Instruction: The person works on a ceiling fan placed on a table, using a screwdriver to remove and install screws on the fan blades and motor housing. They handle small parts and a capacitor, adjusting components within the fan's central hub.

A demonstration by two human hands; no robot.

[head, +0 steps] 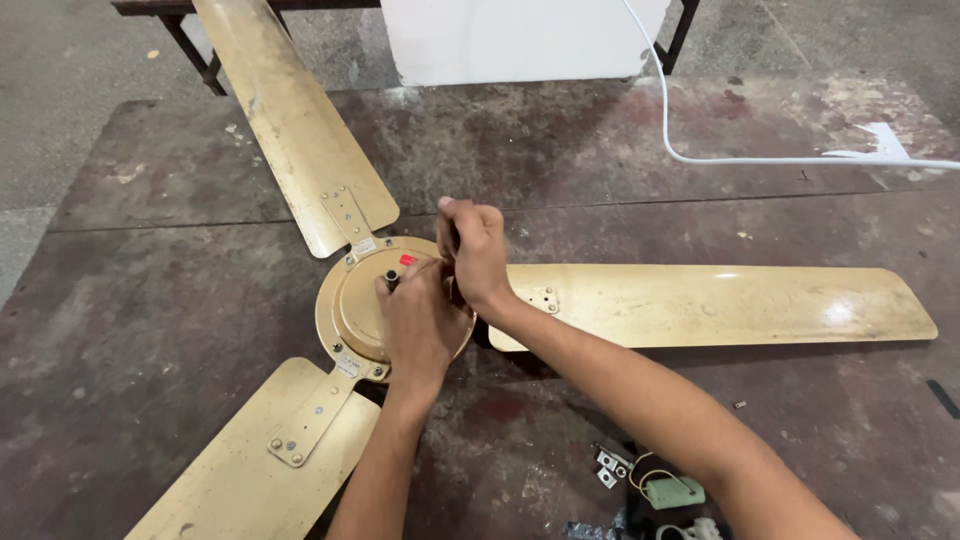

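Note:
A gold ceiling fan lies flat on a dark worn tabletop (150, 300), its round motor housing (345, 300) in the middle with three blades. My left hand (418, 325) rests on the housing, fingers curled near the central shaft (391, 279). My right hand (472, 245) is closed around a dark tool handle held upright at the housing's right edge, by thin wires and a small red part (407, 260). One blade (720, 300) runs right, one (285, 110) goes to the far left, one (260, 460) comes near left.
A white cable (700, 155) crosses the far right of the table. A white box (510, 40) stands at the far edge. Small metal brackets (608, 468), a pale green component with wires (672, 492) and a few loose screws lie near my right forearm.

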